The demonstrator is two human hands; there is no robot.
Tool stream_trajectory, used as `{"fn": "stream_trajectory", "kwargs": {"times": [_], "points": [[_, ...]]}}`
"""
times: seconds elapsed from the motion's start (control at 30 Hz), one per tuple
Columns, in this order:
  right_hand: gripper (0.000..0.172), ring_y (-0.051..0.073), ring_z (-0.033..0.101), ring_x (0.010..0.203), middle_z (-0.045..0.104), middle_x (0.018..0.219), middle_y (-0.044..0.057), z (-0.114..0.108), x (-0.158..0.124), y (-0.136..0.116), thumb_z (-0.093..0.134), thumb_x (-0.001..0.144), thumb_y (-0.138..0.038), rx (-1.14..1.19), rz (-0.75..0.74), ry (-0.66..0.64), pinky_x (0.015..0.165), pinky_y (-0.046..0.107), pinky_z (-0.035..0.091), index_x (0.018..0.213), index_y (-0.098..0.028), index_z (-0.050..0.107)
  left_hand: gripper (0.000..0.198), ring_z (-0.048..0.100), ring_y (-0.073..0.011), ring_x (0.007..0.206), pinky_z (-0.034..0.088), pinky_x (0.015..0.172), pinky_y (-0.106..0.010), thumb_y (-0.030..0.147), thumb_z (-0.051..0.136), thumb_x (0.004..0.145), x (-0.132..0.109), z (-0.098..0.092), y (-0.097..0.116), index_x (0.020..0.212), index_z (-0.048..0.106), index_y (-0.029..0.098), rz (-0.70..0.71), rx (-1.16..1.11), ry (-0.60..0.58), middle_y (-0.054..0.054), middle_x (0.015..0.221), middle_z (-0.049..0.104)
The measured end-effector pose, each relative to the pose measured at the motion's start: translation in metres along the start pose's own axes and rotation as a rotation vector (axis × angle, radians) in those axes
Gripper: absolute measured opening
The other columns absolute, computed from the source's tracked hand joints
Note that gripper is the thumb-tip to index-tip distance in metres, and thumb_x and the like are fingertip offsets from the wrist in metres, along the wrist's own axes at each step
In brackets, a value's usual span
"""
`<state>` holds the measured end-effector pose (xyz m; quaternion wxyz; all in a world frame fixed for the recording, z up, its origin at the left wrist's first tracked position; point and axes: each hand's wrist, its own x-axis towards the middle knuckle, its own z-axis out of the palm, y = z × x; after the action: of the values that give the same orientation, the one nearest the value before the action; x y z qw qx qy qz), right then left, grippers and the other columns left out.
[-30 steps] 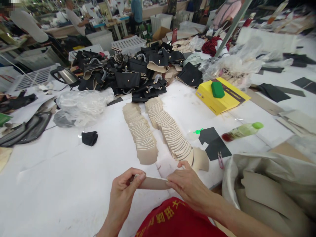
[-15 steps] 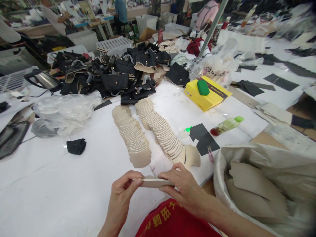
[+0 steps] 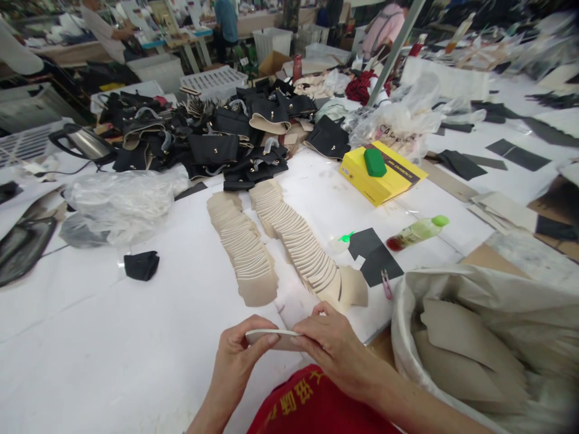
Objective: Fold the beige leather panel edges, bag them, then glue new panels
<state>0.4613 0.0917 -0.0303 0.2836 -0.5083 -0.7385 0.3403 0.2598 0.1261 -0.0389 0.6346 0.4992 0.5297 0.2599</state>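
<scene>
Between my two hands is a beige leather-like piece (image 3: 284, 342), seen nearly edge-on with a pale edge facing up. My left hand (image 3: 242, 352) pinches its left end between thumb and fingers. At the other end, my right hand (image 3: 332, 340) grips it the same way, covering that end. Just beyond lie two fanned rows of similar beige pieces: a left row (image 3: 244, 253) and a longer right row (image 3: 301, 241). The piece is held above the white table near my red apron (image 3: 316, 407).
An open white sack (image 3: 407, 337) with beige pieces stands at the right. Nearby are pink snips (image 3: 386, 283), a dark sheet (image 3: 373, 259), a bottle (image 3: 416, 234) and a yellow box (image 3: 377, 187). Black bags (image 3: 212, 147) are heaped at the back; a clear plastic bag (image 3: 122, 202) lies left.
My left hand has shifted right along the piece, closer to my right hand. The piece now bows slightly upward. The rows on the table look the same.
</scene>
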Motion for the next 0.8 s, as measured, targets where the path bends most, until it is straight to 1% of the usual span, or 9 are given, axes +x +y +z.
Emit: {"fn": "stream_trajectory", "kwargs": {"times": [0.1,0.2,0.3,0.4,0.57,0.6,0.7,0.77,0.8], "points": [[0.023,0.013,0.055,0.063,0.068,0.071,-0.001,0.0,0.002,0.0,0.046,0.097,-0.019,-0.011,0.032,-0.037,0.077,0.031,0.035,0.08,-0.018,0.062,0.025,0.045,-0.0108,0.059,0.035,0.056,-0.021,0.04,0.075,0.071,0.002,0.003,0.0,0.07,0.07,0.016,-0.043,-0.009,0.036,0.001,0.062,0.059],[0.013,0.013,0.057,0.071,0.069,0.079,-0.001,0.002,0.003,-0.001,0.053,0.091,-0.012,-0.029,0.065,-0.085,0.082,0.031,0.035,0.087,-0.019,0.063,0.028,0.042,-0.0097,0.056,0.032,0.054,-0.02,0.042,0.076,0.07,0.003,0.006,0.001,0.068,0.069,0.015,-0.086,-0.016,0.021,0.002,0.057,0.056],[0.017,0.015,0.053,0.07,0.066,0.071,0.0,0.005,0.005,-0.002,0.053,0.09,-0.012,-0.103,0.101,-0.157,0.075,0.03,0.037,0.078,-0.019,0.062,0.03,0.042,-0.01,0.055,0.032,0.053,-0.02,0.043,0.076,0.068,0.002,0.009,0.002,0.067,0.068,0.014,-0.115,-0.021,-0.002,0.001,0.056,0.056],[0.026,0.017,0.049,0.071,0.061,0.064,0.001,0.007,0.006,-0.002,0.052,0.094,-0.02,-0.125,0.126,-0.152,0.067,0.027,0.037,0.069,-0.018,0.06,0.032,0.041,-0.0094,0.053,0.03,0.051,-0.02,0.044,0.077,0.066,0.002,0.012,0.002,0.065,0.066,0.014,-0.142,-0.047,0.01,0.002,0.053,0.054],[0.032,0.017,0.052,0.076,0.062,0.066,0.001,0.008,0.004,0.003,0.05,0.097,-0.026,-0.002,0.149,-0.086,0.073,0.027,0.039,0.068,-0.018,0.061,0.034,0.038,-0.0088,0.054,0.029,0.052,-0.02,0.045,0.077,0.066,0.005,0.013,0.0,0.063,0.064,0.013,-0.164,-0.065,-0.002,0.003,0.053,0.051],[0.028,0.017,0.052,0.077,0.063,0.069,0.001,0.007,0.003,0.003,0.052,0.095,-0.026,0.03,0.176,-0.09,0.073,0.028,0.039,0.07,-0.019,0.063,0.034,0.038,-0.0088,0.054,0.029,0.052,-0.019,0.045,0.077,0.067,0.005,0.012,0.0,0.064,0.064,0.013,-0.167,-0.065,-0.001,0.003,0.054,0.051],[0.002,0.017,0.054,0.08,0.066,0.078,-0.001,0.002,-0.001,0.002,0.067,0.084,-0.021,0.118,0.313,-0.113,0.072,0.027,0.039,0.083,-0.021,0.066,0.034,0.04,-0.0093,0.055,0.03,0.052,-0.02,0.046,0.075,0.068,0.005,0.01,0.0,0.065,0.064,0.014,-0.165,-0.067,0.029,0.003,0.054,0.052],[0.01,0.016,0.055,0.079,0.065,0.08,-0.003,-0.002,-0.003,0.001,0.071,0.079,-0.016,0.157,0.397,-0.107,0.07,0.026,0.037,0.085,-0.021,0.065,0.033,0.041,-0.0098,0.055,0.032,0.053,-0.02,0.046,0.075,0.069,0.004,0.008,0.002,0.066,0.064,0.015,-0.161,-0.058,0.021,0.003,0.055,0.053],[0.009,0.015,0.055,0.077,0.064,0.078,-0.003,-0.002,-0.004,0.001,0.071,0.078,-0.015,0.173,0.423,-0.099,0.069,0.025,0.037,0.083,-0.02,0.065,0.031,0.043,-0.0104,0.056,0.033,0.053,-0.02,0.045,0.075,0.069,0.003,0.006,0.004,0.068,0.065,0.016,-0.156,-0.046,0.002,0.002,0.056,0.055]]}}
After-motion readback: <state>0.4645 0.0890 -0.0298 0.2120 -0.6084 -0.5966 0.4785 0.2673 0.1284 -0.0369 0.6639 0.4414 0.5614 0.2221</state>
